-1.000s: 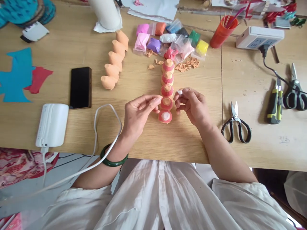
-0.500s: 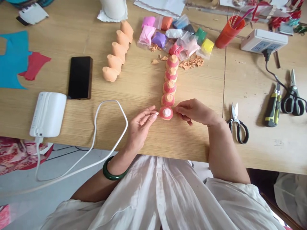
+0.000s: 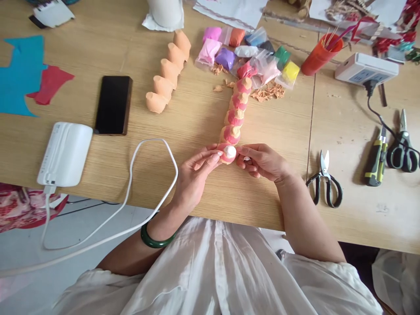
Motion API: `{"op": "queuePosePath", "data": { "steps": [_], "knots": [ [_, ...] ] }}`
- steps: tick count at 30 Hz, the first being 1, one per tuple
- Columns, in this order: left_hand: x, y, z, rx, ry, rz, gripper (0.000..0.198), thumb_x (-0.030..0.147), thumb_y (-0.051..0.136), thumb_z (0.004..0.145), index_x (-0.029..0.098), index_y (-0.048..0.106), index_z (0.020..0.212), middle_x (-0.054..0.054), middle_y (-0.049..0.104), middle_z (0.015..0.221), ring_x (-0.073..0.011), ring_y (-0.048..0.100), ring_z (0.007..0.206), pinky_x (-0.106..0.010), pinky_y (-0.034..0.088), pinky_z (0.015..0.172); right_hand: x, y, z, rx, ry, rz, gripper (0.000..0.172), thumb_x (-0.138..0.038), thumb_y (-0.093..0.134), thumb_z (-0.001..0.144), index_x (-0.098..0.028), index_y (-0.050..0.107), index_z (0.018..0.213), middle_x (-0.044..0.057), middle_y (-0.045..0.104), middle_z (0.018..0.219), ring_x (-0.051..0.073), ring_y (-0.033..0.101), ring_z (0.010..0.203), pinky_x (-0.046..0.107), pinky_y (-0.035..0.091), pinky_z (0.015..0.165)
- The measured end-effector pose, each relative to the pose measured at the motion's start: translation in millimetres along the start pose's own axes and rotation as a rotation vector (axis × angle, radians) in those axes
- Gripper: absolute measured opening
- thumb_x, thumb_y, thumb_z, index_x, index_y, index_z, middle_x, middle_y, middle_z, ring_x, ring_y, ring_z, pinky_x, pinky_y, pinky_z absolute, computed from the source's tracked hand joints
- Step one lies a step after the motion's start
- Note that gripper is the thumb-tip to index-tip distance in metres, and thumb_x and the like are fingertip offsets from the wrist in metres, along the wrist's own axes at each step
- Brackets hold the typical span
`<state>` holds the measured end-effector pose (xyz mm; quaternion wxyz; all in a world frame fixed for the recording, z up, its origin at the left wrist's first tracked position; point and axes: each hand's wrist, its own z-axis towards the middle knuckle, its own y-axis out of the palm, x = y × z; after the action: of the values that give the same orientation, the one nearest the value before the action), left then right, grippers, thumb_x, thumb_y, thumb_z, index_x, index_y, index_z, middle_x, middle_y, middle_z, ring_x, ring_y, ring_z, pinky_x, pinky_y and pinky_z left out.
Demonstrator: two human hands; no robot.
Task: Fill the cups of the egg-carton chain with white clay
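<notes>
At the centre of the frame, we see the near piece (image 3: 229, 161), pink with a white cap (image 3: 230, 151), sitting on the desk (image 3: 197, 109) between our two hands. It stands at the bottom end of a row (image 3: 235, 117) of pink and orange pieces, which runs up and slightly right, each of the others topped with an orange tip.

Our left hand (image 3: 195, 175) comes in from the lower left, its thumb and forefinger close together, their tips against the left side of the near piece; we cannot tell whether they pinch it or only rest there. Our right hand (image 3: 262, 159) is at the other side, fingers curled in, pinching a small white bit (image 3: 247, 158) just right of the near piece, with its foremost fingertips at that piece's right edge. A green bangle (image 3: 157, 243) circles our left wrist.

Left of the row, in the upper part of the frame, we have a slanting line of plain orange pieces (image 3: 169, 68), well apart from both hands. Bags (image 3: 225, 58) of coloured clay lie at the top centre, with orange scraps (image 3: 271, 92) below them. Small scissors (image 3: 324, 171) lie right of our right hand.
</notes>
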<state>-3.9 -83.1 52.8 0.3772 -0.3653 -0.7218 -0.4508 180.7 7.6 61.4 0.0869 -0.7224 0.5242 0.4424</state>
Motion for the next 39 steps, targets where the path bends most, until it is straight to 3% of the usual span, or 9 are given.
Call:
{"op": "queuePosePath", "data": {
  "steps": [10,16,19,24,34,39],
  "knots": [
    [-11,-3.6,4,0.062,0.201,0.180,0.026,0.047,0.088,0.088,0.021,0.085,0.094,-0.007,0.072,0.126,-0.0197,0.078,0.102,-0.031,0.073,0.082,2,-1,2,-0.037,0.024,0.087,0.042,-0.041,0.095,0.079,-0.012,0.065,0.072,-0.001,0.059,0.061,0.003,0.034,0.043,0.015,0.030,0.030],
    [-16,-8.6,8,0.049,0.355,0.271,0.018,0.043,0.082,0.096,0.025,0.086,0.101,-0.005,0.071,0.125,-0.0190,0.079,0.107,-0.026,0.072,0.079,8,0,10,-0.290,0.179,0.318,0.035,-0.030,0.077,0.095,-0.017,0.053,0.074,-0.006,0.054,0.062,0.000,0.021,0.040,0.008,0.028,0.027],
    [-18,-9.9,11,0.063,0.402,0.294,0.022,0.046,0.083,0.095,0.024,0.085,0.099,-0.005,0.071,0.123,-0.0164,0.080,0.099,-0.023,0.072,0.076,12,2,12,-0.363,0.195,0.367,0.029,-0.028,0.072,0.100,-0.018,0.053,0.081,-0.007,0.052,0.061,0.000,0.017,0.039,0.007,0.029,0.027],
    [-17,-10.8,12,0.074,0.478,0.329,0.018,0.042,0.079,0.099,0.026,0.085,0.106,-0.004,0.070,0.128,-0.0153,0.080,0.102,-0.023,0.072,0.078,13,4,9,-0.371,0.157,0.405,0.029,-0.028,0.068,0.102,-0.019,0.052,0.081,-0.009,0.051,0.062,0.000,0.017,0.039,0.005,0.031,0.027],
    [-17,-12.1,19,0.075,0.816,0.584,0.014,0.025,0.073,0.104,0.026,0.083,0.113,-0.005,0.075,0.124,-0.0169,0.079,0.111,-0.023,0.073,0.077,9,7,5,-0.335,0.122,0.368,0.033,-0.032,0.077,0.094,-0.017,0.055,0.076,-0.008,0.052,0.062,-0.001,0.018,0.039,0.007,0.031,0.027],
    [-16,-11.4,20,0.097,0.874,0.632,0.016,0.021,0.074,0.103,0.027,0.083,0.114,-0.003,0.077,0.124,-0.0174,0.079,0.111,-0.025,0.072,0.077,8,9,4,-0.326,0.115,0.354,0.035,-0.033,0.079,0.092,-0.017,0.054,0.074,-0.008,0.053,0.061,0.000,0.018,0.039,0.007,0.030,0.026]
  ]
}}
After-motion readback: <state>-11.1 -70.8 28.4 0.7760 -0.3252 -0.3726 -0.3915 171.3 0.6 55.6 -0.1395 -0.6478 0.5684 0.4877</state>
